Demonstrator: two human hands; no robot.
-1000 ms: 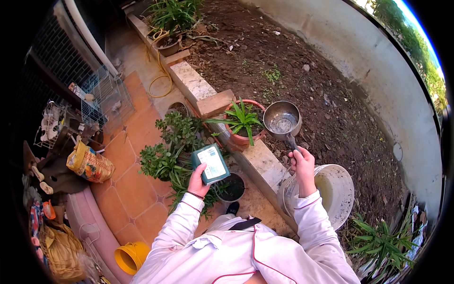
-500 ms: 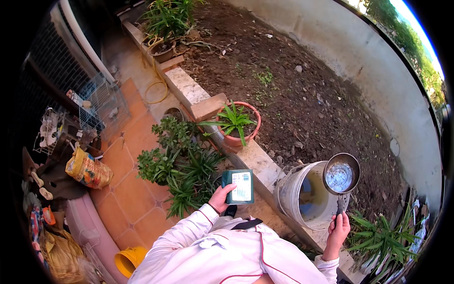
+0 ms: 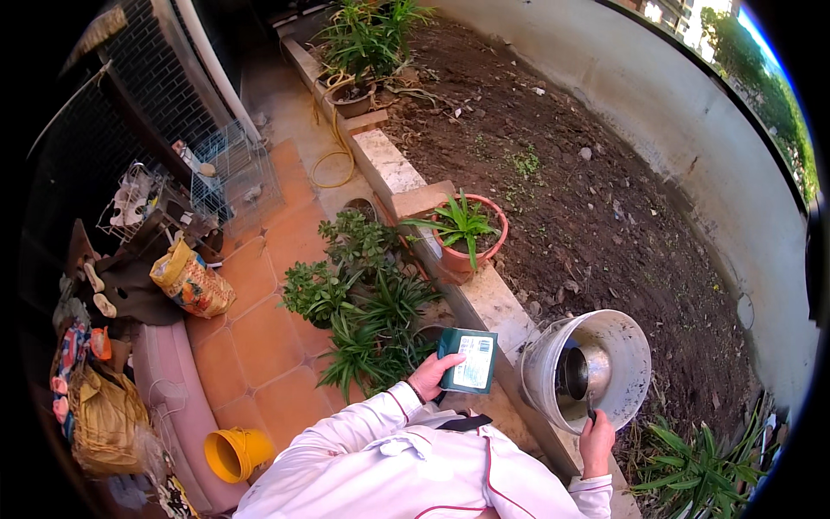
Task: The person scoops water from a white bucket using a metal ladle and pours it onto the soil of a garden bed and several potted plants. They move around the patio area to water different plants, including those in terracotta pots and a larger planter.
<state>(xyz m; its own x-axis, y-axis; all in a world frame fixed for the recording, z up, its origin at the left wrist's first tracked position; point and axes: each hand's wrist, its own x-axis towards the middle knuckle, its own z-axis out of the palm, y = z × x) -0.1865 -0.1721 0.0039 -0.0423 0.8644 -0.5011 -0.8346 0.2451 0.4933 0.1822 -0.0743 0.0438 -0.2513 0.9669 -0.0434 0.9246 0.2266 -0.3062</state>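
Note:
My left hand (image 3: 430,377) is closed on a dark green packet (image 3: 488,363) with a white label, held in front of my body. My right hand (image 3: 596,439) grips the dark handle of a metal dipper (image 3: 596,368), shaped like a small saucepan. The dipper's bowl is tilted on its side inside a whitish plastic bucket (image 3: 538,370), and part of it is hidden by the near side of the bucket. Some liquid shows low in the bucket, which stands on the ledge to my right.
A pale ledge (image 3: 497,303) borders the soil bed (image 3: 596,208), with a potted plant (image 3: 462,225) on it. Leafy plants (image 3: 372,303) stand on the orange tiles. A yellow bucket (image 3: 238,454), a pink couch (image 3: 177,381) and a colourful sack (image 3: 194,281) are at left.
My right hand has lowered the dipper from above the rim into the bucket and tipped it sideways. The left hand still holds the packet. The whole view has shifted slightly.

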